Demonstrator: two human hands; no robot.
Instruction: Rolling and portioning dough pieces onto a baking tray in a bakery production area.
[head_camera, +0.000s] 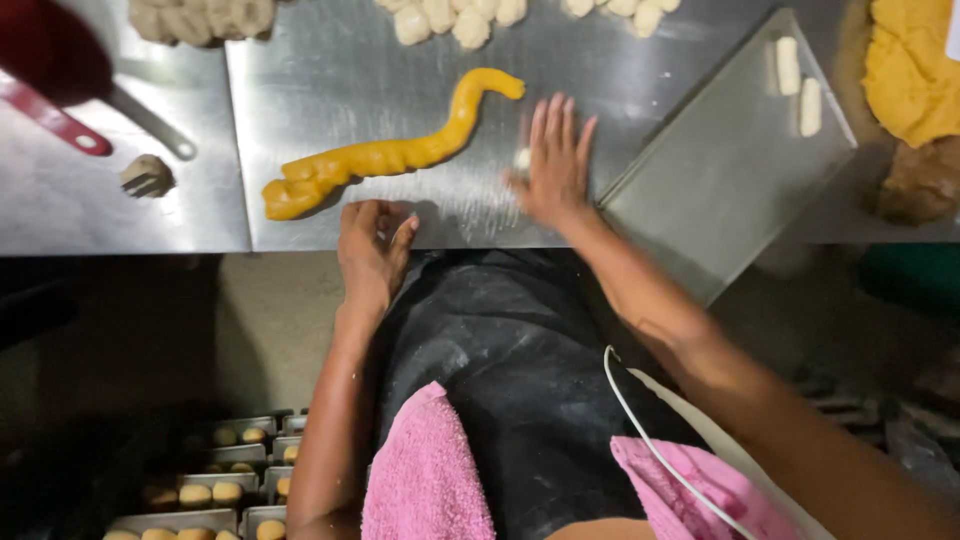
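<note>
I see the yellow dough rope (385, 152) lying twisted on the steel desk (330, 70), just beyond the left hand (372, 245), which rests loosely curled and holds nothing at the near edge. The right hand (553, 165) lies flat with fingers spread wide, pressing a small white dough piece (522, 158), right of the rope. A metal tray (725, 160) sits further right.
</note>
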